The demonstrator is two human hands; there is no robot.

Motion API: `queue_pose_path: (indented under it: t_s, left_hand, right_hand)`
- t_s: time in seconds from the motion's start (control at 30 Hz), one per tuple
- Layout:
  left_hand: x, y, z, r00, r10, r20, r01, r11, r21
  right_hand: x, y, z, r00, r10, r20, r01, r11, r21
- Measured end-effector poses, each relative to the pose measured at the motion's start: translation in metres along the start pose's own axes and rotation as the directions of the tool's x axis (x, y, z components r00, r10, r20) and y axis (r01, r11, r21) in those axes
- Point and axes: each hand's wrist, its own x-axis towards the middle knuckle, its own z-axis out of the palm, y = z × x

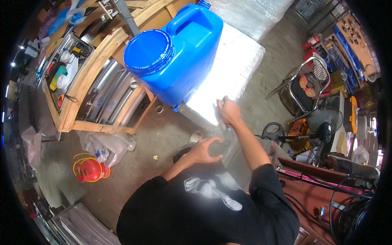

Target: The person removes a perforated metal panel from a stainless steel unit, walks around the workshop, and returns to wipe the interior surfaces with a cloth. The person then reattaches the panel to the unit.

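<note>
A wrapped box (pixel 241 53) with a bright, glaring top stands ahead of me, covered in clear plastic film. On its left part sits a large blue plastic jerrycan (pixel 192 53) with a wide round lid and a moulded handle. At the box's near right edge is my right hand (pixel 229 112), its fingers curled closed; glare and the fingers hide what they hold, if anything. Close to my body, my left hand (pixel 205 151) is open, thumb and fingers apart in a curve, touching nothing that I can see.
Left of the box stands a wooden crate (pixel 94 73) of metal parts. A red gas cylinder (pixel 92 169) and crumpled plastic (pixel 112 145) lie beyond my left arm. To the right are a metal chair (pixel 308 87), a black fan (pixel 322 132) and a reddish-brown bench (pixel 302 183) with cables.
</note>
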Motion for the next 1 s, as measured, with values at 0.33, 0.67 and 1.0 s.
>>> queue_pose_path:
  t_s: [0.33, 0.67, 1.0]
  left_hand:
    - [0.029, -0.034, -0.038, 0.993, -0.106, 0.05, 0.109, 0.992, -0.059]
    - [0.051, -0.042, -0.045, 0.985, -0.083, 0.151, 0.096, 0.992, -0.086]
    - [0.081, -0.021, -0.02, 0.977, 0.019, 0.211, -0.026, 0.999, 0.031]
  right_hand:
    - [0.042, 0.012, 0.026, 0.993, 0.11, 0.048, -0.118, 0.969, 0.218]
    - [0.009, 0.058, 0.027, 0.943, 0.323, -0.087, -0.195, 0.742, 0.641]
    - [-0.141, 0.095, -0.059, 0.966, 0.258, -0.007, -0.093, 0.376, 0.922]
